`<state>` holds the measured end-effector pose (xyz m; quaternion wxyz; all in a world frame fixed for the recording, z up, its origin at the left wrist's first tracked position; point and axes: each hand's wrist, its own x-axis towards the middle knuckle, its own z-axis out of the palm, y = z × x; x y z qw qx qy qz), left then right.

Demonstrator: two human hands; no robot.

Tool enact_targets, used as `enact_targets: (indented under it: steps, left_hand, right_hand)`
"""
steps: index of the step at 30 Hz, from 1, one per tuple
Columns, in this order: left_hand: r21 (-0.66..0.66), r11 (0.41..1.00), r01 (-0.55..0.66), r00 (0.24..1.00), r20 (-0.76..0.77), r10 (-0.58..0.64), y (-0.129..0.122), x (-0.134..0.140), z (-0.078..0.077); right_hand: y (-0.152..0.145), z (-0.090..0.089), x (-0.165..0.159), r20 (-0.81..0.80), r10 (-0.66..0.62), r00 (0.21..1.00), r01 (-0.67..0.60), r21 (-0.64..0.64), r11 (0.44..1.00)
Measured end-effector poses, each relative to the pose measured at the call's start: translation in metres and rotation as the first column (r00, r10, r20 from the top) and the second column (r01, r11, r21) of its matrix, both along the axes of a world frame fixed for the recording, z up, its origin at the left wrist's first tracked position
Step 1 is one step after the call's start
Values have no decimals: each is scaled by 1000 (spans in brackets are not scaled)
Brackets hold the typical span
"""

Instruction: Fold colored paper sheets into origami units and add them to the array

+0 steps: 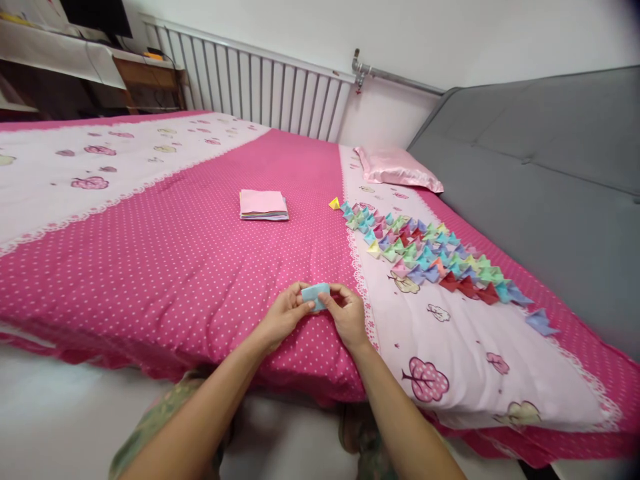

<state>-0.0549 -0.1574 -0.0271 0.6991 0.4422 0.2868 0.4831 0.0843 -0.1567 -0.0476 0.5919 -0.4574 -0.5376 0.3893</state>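
A small folded piece of light blue paper (316,292) is pinched between both my hands, just above the near edge of the bed. My left hand (286,312) grips its left side, thumb on the near face. My right hand (349,313) holds the right side, its thumb pressed on the paper. Farther off lies a stack of square coloured paper (263,204) with a pink sheet on top. To the right, many folded paper boats (425,247) in several colours stand close together in slanting rows.
A pink and white patterned bedspread (190,247) covers the bed. Near the grey headboard (530,147) on the right lies a pink satin pillow (397,168). A white radiator (250,73) lines the far wall, and a desk (145,73) with a monitor (99,17) stands at the far left.
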Motion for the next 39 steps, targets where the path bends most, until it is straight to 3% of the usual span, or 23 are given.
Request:
enact_targets:
  steps: [7, 13, 18, 30, 36, 39]
  left_hand:
    - [11, 998, 63, 994, -89, -61, 0, 1, 1]
    - [-24, 996, 91, 959, -268, -94, -1, 3, 1]
    - [-70, 991, 113, 941, -312, -130, -1, 3, -1]
    - [-35, 993, 116, 951, -284, -121, -3, 3, 2]
    - [-13, 996, 87, 960, -265, -87, -3, 4, 0]
    - [-7, 995, 95, 954, -284, -94, -4, 5, -1]
  right_hand:
    - [2, 8, 6, -171, 8, 985, -27, -114, 993]
    - [2, 9, 6, -226, -23, 974, -3, -116, 993]
    - [2, 6, 6, -292, -41, 956, 7, -116, 993]
    - [3, 7, 5, -289, -29, 957, -14, -143, 990]
    - [0, 10, 7, -206, 149, 967, -179, -136, 974]
    - [-2, 10, 7, -135, 154, 979, -173, -138, 975]
